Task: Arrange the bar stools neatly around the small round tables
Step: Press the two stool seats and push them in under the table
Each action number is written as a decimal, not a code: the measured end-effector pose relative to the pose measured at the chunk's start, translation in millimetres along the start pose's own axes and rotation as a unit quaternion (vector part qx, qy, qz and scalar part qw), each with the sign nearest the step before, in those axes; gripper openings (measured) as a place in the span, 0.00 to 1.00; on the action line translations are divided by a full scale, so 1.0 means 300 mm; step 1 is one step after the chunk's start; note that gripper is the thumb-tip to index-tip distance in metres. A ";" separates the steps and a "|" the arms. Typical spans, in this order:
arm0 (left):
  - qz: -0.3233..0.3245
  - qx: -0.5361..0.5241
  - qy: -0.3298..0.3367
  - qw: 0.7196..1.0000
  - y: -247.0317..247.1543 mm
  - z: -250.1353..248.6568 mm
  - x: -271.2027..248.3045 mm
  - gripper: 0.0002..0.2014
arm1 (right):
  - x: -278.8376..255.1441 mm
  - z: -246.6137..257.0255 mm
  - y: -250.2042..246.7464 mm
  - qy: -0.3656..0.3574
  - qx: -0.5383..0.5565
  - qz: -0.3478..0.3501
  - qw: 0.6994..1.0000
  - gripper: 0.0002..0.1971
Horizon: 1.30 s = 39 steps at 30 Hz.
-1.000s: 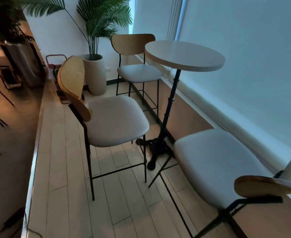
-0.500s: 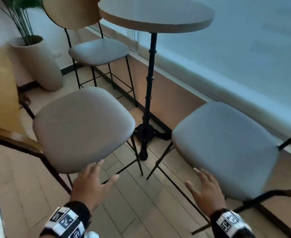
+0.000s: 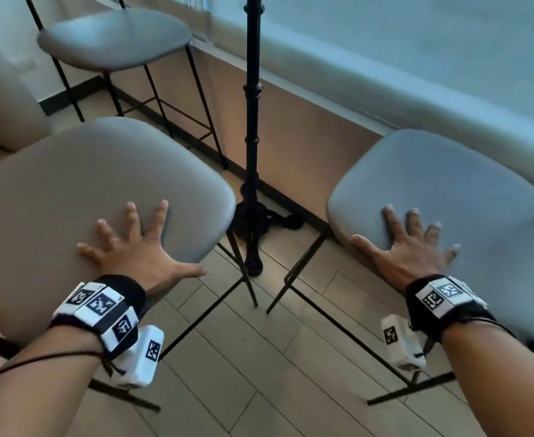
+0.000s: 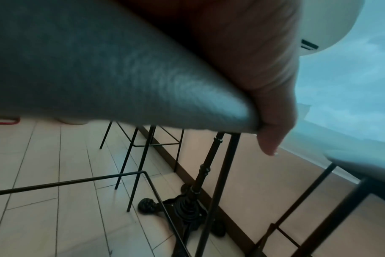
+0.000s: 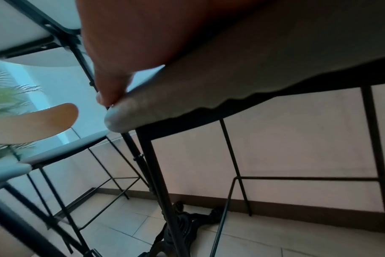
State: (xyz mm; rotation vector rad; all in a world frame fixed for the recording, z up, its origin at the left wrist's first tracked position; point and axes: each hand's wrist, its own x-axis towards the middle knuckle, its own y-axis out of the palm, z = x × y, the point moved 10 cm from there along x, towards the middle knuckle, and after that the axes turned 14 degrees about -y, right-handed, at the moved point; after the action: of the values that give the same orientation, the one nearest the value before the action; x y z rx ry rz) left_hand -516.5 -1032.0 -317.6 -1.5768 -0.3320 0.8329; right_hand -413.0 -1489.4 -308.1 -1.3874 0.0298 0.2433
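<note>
Two grey-cushioned bar stools on thin black legs flank the round table's black post. My left hand lies flat with spread fingers on the near corner of the left stool seat, thumb hanging past the seat's edge. My right hand presses flat on the near corner of the right stool seat, thumb against the seat's edge. A third stool stands behind the table. The table top is out of the head view; its underside shows in the right wrist view.
The table's cast black base stands between the two near stools, close to their front legs. A low wall under the window ledge runs behind. A pale plant pot stands at the left. Tiled floor lies open in front.
Both hands have gone forward from hovering near the seat edges and now lie flat on the two seats. The head view has dipped lower and closer to the stools.
</note>
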 end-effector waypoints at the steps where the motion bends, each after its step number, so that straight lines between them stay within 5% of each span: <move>1: -0.002 0.001 -0.001 1.000 0.001 -0.002 0.006 0.68 | 0.001 0.002 0.001 -0.003 -0.001 0.001 1.000 0.54; 39: -0.058 -0.040 -0.042 0.997 -0.032 0.058 0.023 0.64 | 0.127 0.169 0.011 -0.014 0.010 -0.045 0.999 0.55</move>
State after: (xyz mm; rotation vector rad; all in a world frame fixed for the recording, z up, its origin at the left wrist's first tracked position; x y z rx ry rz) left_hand -521.2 -1012.8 -310.4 -1.5827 -0.5174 0.8062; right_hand -382.8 -1433.4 -308.1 -1.3619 -0.0541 0.1861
